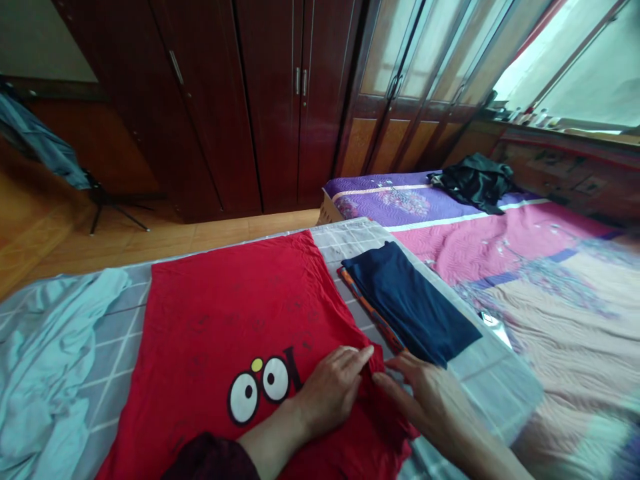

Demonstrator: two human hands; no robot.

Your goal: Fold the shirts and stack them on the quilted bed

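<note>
A red T-shirt (240,293) with a printed pair of cartoon eyes lies spread out flat in front of me. My left hand (333,387) rests across its right part, fingers pinching the bunched right edge. Just to the right, my right hand (425,390) grips the same edge between thumb and fingers, close to the left fingertips. The cloth between the two hands is gathered in small folds. Beside the shirt, near my right fingers, sits a folded dark navy garment (410,300) with an orange patterned piece (373,310) showing under its left side.
A crumpled pale blue garment (55,360) lies at the left on the grey checked cover (113,340). To the right is a bed with a purple and pink spread (450,247), holding a black garment (473,180) and a phone-like object (496,328). Dark wooden wardrobes (270,107) stand behind.
</note>
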